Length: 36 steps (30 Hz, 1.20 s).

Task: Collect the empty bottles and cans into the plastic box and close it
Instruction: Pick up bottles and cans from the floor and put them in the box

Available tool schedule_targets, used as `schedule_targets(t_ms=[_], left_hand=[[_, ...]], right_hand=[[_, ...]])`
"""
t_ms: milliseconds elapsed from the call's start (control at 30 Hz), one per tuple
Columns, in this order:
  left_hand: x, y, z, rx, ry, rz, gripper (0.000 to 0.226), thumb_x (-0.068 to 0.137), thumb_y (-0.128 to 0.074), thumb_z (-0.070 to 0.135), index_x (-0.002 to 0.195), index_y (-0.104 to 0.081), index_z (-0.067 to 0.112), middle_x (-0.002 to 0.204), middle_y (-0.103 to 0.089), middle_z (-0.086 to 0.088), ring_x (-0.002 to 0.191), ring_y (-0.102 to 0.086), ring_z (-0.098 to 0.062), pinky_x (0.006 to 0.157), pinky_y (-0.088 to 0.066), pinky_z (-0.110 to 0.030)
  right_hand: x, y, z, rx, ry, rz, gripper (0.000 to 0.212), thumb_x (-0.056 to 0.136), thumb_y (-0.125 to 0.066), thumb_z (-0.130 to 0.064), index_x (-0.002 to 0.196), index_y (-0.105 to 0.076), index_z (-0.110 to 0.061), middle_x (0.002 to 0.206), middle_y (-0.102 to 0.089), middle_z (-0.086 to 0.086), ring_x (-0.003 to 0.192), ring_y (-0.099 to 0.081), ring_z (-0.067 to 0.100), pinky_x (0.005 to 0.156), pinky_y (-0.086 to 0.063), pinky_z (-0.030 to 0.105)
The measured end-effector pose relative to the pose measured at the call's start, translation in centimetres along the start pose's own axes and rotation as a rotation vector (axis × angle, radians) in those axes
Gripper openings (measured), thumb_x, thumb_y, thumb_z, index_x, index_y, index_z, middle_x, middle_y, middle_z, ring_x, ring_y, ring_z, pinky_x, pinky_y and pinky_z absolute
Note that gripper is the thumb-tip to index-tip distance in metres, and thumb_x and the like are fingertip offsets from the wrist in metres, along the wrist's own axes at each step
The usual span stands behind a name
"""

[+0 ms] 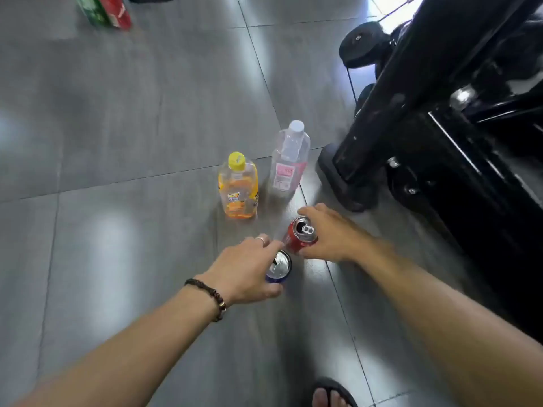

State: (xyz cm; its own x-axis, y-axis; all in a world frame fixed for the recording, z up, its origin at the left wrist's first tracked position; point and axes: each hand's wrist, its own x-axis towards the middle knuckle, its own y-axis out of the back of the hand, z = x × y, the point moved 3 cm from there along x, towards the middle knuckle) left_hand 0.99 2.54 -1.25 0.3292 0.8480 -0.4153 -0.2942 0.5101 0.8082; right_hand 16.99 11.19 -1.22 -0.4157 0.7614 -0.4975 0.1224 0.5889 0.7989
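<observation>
Left hand (246, 268) wraps the blue can (279, 267); right hand (329, 236) clasps the red can (301, 235) at its one o'clock — both upright on the floor (117, 127) (two bottles at twelve).

Two cans stood on the floor near the person: one red can (300, 235) with its top opened and one blue can (278, 267) with a silver top. Two plastic bottles stood just beyond them: one orange-labelled bottle (238, 186) with a yellow cap and one clear bottle (289, 160) with a pink label and white cap. At the far top edge were two more containers, one green (93, 10) and one red (116, 10), too blurred to tell whether cans or bottles.
</observation>
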Motion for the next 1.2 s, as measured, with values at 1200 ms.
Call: schedule_targets(t_ms=[1200], left_hand=[[-46.6,8.7,-1.7,-0.540,1.070,0.479,0.069,0.071,-0.069,0.049,0.130,-0.038,0.031,0.122,-0.051,0.008,0.108,-0.053,-0.019,0.087,-0.048,-0.039]], right_hand=[[-16.0,3.7,-43.0,-0.091,0.658,-0.300,0.077,0.072,-0.078,-0.033,0.138,-0.040,-0.025,0.131,-0.048,0.001,0.119,-0.049,0.022,0.093,-0.037,0.030]])
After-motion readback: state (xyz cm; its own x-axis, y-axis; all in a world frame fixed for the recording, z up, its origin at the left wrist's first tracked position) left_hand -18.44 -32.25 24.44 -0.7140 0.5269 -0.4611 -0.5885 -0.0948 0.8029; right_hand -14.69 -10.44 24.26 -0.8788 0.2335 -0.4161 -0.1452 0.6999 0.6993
